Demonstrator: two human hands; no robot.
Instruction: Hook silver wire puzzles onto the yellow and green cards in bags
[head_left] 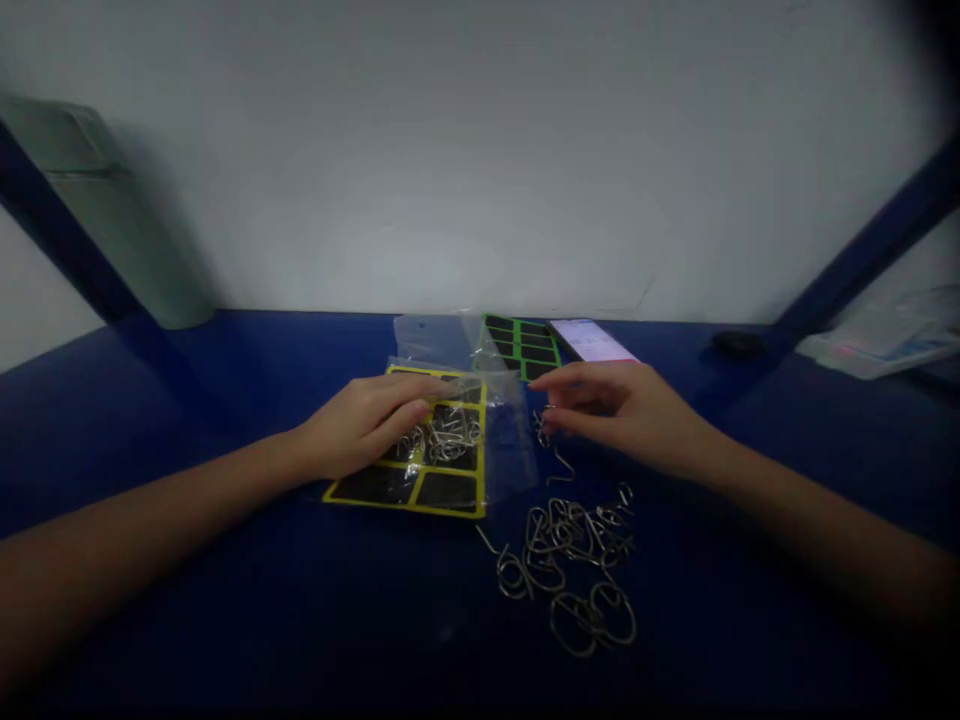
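My left hand (371, 422) lies at the left side of a clear plastic bag (512, 440), its thumb and fingers closed on the plastic. Several bent wire pieces (450, 436) show within the bag, above a black sheet with yellow lines (448, 492). To the right, my right hand (619, 408) pinches a small metal wire puzzle piece (541, 428) between thumb and fingers. A bent wire (564, 465) reaches down below those fingertips. Nearer to me, a loose heap of silvery wire puzzle pieces (574, 540) with loops and rings lies on the blue table (300, 610).
Behind the bag lies a black sheet with green lines (519, 345), beside a phone (592, 340) with a lit screen. A dark object (739, 345) and a white plastic package (885, 335) are at the right. A pale green cylinder (127, 220) stands back left against the wall.
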